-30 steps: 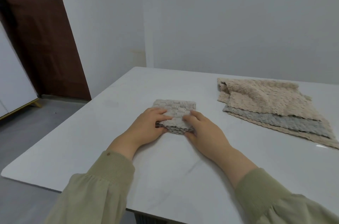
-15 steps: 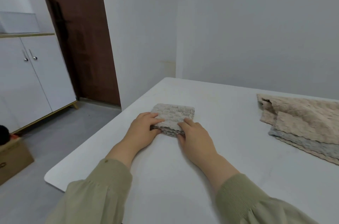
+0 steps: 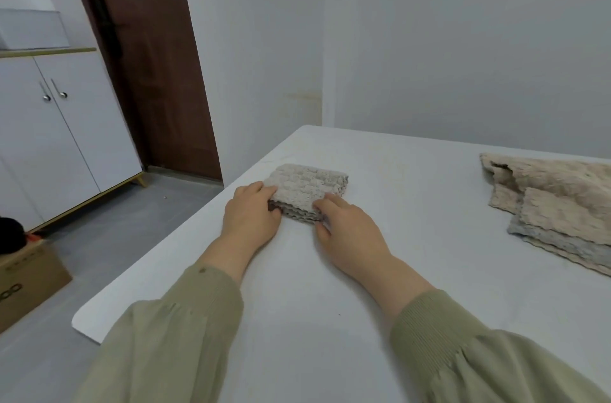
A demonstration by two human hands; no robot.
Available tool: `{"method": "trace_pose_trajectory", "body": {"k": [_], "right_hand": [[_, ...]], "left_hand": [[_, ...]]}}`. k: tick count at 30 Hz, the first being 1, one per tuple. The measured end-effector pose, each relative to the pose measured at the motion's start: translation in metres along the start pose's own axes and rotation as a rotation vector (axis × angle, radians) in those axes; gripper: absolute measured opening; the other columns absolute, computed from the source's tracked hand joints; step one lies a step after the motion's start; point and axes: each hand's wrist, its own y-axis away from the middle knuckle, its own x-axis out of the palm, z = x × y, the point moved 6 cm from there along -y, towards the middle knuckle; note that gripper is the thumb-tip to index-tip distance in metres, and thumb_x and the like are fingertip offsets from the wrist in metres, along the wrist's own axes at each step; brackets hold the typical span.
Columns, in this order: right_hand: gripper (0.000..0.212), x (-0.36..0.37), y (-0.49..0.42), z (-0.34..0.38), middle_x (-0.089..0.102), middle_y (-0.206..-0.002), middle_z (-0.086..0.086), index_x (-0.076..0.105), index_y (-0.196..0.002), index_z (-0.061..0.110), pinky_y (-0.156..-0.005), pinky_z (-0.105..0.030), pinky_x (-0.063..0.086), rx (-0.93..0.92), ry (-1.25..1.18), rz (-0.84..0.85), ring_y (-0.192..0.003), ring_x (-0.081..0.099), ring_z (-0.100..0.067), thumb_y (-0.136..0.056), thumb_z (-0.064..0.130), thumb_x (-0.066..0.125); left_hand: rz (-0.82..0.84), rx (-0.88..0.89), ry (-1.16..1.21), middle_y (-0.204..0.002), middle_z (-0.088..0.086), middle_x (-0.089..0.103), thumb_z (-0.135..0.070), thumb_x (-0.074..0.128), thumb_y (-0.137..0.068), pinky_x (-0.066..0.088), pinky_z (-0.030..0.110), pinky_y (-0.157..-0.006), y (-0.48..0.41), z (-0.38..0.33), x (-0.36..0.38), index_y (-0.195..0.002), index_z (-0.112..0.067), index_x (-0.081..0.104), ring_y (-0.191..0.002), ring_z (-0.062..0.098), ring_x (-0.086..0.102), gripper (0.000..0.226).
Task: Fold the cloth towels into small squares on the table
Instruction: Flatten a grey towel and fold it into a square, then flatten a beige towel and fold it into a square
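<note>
1. Left fingers (image 3: pixel 256 188): curled over the near-left corner of the folded towel (image 3: pixel 309 186), with the thumb against its layered side. They are grasping it.
2. Right fingers (image 3: pixel 330 201): forefinger laid on the near-right corner, thumb at the near side, likewise pinching the stack.
3. Left hand (image 3: pixel 251 217) and right hand (image 3: pixel 352 234): both low over the tabletop (image 3: pixel 330 320), with green sleeves (image 3: pixel 172 336) behind them.
4. Folded towel: grey, waffle-textured, several layers thick and roughly square. It lies flat close to the left edge of the tabletop, toward the far-left corner.
5. Step in hand, as judged: squaring and settling a finished fold. To do it well, keep both near corners level and line up the layered edges so none juts out. Press flat from the near side to the far side before letting go, as a slack hold would probably let the thick pile spring open.
6. Unfolded towels (image 3: pixel 558 204): beige and grey, heaped loosely toward the right side of the tabletop. They are well apart from the folded one and run out of view. Judged to be next in line.
7. Containers: a cardboard box (image 3: pixel 29 273) stands on the floor (image 3: pixel 109 237) beyond the left edge, with a dark object (image 3: pixel 10 234) on top. Its other contents are not visible. A white box (image 3: pixel 31 29) sits on the cabinet (image 3: pixel 66 138), contents hidden.
</note>
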Motion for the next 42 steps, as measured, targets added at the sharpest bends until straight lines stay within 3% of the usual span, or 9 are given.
{"method": "trace_pose_trajectory", "body": {"k": [4,8,17,19,23,28,35,42], "right_hand": [[0.042,0.010,0.002,-0.004,0.036,-0.149,-0.005,0.044,-0.135,0.018,-0.109,-0.039,0.029,0.023,0.007,0.122,-0.131,0.041,-0.023,-0.094,0.029,0.042],[0.052,0.017,-0.005,-0.006,0.018,-0.158,-0.004,0.029,-0.145,0.020,-0.116,-0.041,0.015,0.055,-0.009,0.204,-0.143,0.022,-0.016,-0.096,0.033,0.039],[0.054,0.018,-0.020,-0.010,0.017,-0.158,-0.005,0.028,-0.146,0.019,-0.117,-0.040,0.015,0.070,-0.036,0.202,-0.143,0.021,-0.017,-0.095,0.032,0.040],[0.051,0.014,-0.020,-0.012,0.028,-0.153,-0.008,0.035,-0.143,0.017,-0.114,-0.037,0.023,0.075,-0.059,0.171,-0.140,0.029,-0.022,-0.093,0.028,0.044],[0.036,0.002,-0.015,-0.013,0.056,-0.122,-0.004,0.055,-0.123,0.012,-0.097,-0.036,0.039,0.063,-0.084,0.049,-0.114,0.050,-0.028,-0.089,0.022,0.049],[0.042,-0.022,0.009,-0.040,0.048,-0.138,-0.003,0.048,-0.134,0.011,-0.104,-0.031,0.032,0.171,-0.042,-0.016,-0.127,0.041,-0.023,-0.093,0.023,0.047],[0.041,-0.061,0.062,-0.079,0.045,-0.141,-0.004,0.048,-0.133,0.011,-0.105,-0.029,0.029,0.279,-0.004,-0.078,-0.130,0.037,-0.021,-0.093,0.024,0.047],[0.037,-0.106,0.115,-0.117,0.051,-0.135,-0.001,0.052,-0.129,0.013,-0.101,-0.028,0.032,0.355,0.030,-0.201,-0.126,0.041,-0.019,-0.093,0.022,0.048]], "left_hand": [[0.179,0.117,-0.080,-0.159,-0.002,0.010,-0.035,0.041,-0.097,0.013,0.044,-0.117,0.010,-0.011,0.004,-0.148,-0.031,0.022,-0.145,0.022,0.006,0.055],[0.322,0.070,-0.118,-0.160,-0.005,-0.001,-0.040,0.025,-0.101,0.008,0.047,-0.117,0.013,-0.007,0.019,-0.150,-0.036,0.009,-0.146,0.020,-0.003,0.051],[0.255,0.078,-0.081,-0.160,-0.001,0.005,-0.036,0.029,-0.101,0.010,0.043,-0.117,-0.006,-0.009,0.025,-0.150,-0.032,0.014,-0.147,0.021,0.000,0.052],[0.241,0.077,-0.086,-0.160,-0.001,0.007,-0.035,0.030,-0.100,0.011,0.045,-0.117,-0.007,-0.010,0.023,-0.150,-0.032,0.016,-0.147,0.021,0.001,0.052],[0.167,0.091,-0.118,-0.158,0.000,0.013,-0.036,0.036,-0.098,0.008,0.048,-0.115,0.001,-0.018,0.016,-0.149,-0.029,0.021,-0.146,0.020,0.004,0.053],[0.090,0.218,-0.110,-0.155,-0.001,0.023,-0.034,0.040,-0.096,0.010,0.044,-0.116,0.020,-0.058,0.010,-0.145,-0.022,0.032,-0.145,0.019,0.008,0.051],[0.056,0.281,0.019,-0.154,0.001,0.027,-0.029,0.042,-0.095,0.013,0.039,-0.116,0.057,-0.141,0.018,-0.144,-0.020,0.033,-0.144,0.019,0.014,0.050],[-0.031,0.248,0.196,-0.134,-0.001,0.051,-0.022,0.042,-0.094,0.035,0.030,-0.097,0.077,-0.218,0.018,-0.134,-0.018,0.049,-0.121,0.019,0.044,0.041]]}}
